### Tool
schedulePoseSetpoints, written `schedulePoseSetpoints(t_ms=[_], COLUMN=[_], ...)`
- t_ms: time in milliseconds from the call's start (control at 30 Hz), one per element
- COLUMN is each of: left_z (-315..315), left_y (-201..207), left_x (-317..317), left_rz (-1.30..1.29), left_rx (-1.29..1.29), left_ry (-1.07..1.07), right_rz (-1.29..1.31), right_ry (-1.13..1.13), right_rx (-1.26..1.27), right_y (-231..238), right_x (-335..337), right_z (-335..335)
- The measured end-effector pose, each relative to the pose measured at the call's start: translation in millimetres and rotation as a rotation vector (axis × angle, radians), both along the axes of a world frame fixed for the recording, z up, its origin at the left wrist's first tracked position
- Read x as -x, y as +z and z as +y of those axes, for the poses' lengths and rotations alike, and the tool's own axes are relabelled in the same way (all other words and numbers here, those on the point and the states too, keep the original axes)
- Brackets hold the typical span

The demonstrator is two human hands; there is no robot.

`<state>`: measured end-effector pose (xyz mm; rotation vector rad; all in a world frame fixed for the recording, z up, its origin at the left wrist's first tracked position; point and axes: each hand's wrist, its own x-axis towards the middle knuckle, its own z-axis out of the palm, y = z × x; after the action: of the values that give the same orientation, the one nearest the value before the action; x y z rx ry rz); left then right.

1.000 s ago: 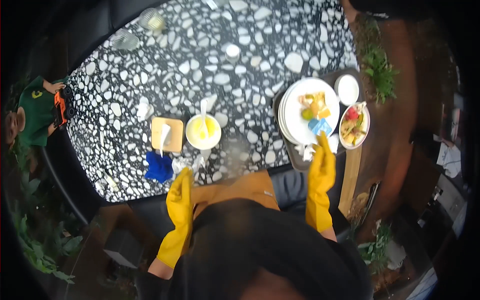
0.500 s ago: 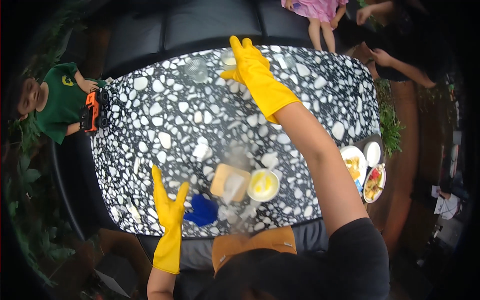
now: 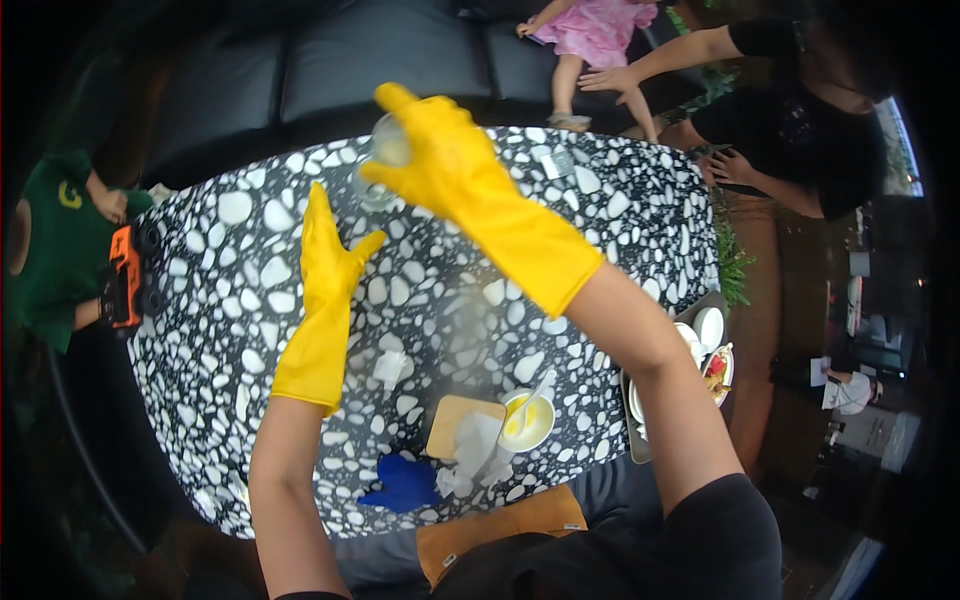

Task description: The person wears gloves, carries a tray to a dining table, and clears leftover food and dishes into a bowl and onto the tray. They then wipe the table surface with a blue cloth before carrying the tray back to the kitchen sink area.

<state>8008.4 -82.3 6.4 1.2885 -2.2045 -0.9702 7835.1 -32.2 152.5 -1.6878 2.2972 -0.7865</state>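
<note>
Right yellow-gloved hand (image 3: pixel 438 155): fingers curled round clear glass tumbler (image 3: pixel 391 146). Left yellow-gloved hand (image 3: pixel 328 262): fingers spread, empty, over black-and-white desk (image 3: pixel 220 310).

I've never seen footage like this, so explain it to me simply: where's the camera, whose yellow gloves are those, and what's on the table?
There's no robot here. You're looking down through a wide fisheye camera on a person's head, so straight edges bend. The yellow gloves are on that person's own hands.

The left hand is open above the speckled black-and-white table, apparently holding nothing. The right hand has its thumb and fingers around a clear glass; whether the grip is firm, I can't tell.

Nearer the person are a blue cloth, a square tan board and a white bowl with a spoon. A tray of dishes sits at the right, partly hidden by the right forearm.
</note>
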Motion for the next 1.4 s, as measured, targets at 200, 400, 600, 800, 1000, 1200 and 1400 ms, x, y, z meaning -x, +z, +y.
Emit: schedulePoseSetpoints(t_ms=[200,400,600,800,1000,1200,1400], left_z=[-46.1,-36.1,59.3,188.7,357.6,520.9,629.3], left_y=[-90.1,-130.8,-64.4,32.0,98.1,110.2,81.3], left_x=[57.9,80.5,63.3,83.8,169.0,305.8,449.8], left_rz=[0.685,0.682,0.511,0.336,0.234,0.324,0.249], left_rx=[-0.408,-0.488,-0.404,-0.498,-0.530,-0.629,-0.520], left_ry=[-0.157,-0.086,-0.068,-0.295,-0.577,-0.786,-0.859], right_rz=[-0.005,-0.126,-0.155,-0.564,-0.479,-0.424,-0.380], right_ry=[-0.026,-0.072,-0.057,0.016,-0.220,-0.355,-0.540], right_rx=[-0.210,-0.194,-0.214,0.089,0.178,0.067,-0.045], right_y=[-21.4,-63.7,-42.4,47.6,48.3,57.0,41.4], right_x=[-8.2,14.6,32.7,75.3,122.8,218.3,327.2], right_z=[-25.0,-13.7,91.2,294.2,467.3,625.1,728.2])
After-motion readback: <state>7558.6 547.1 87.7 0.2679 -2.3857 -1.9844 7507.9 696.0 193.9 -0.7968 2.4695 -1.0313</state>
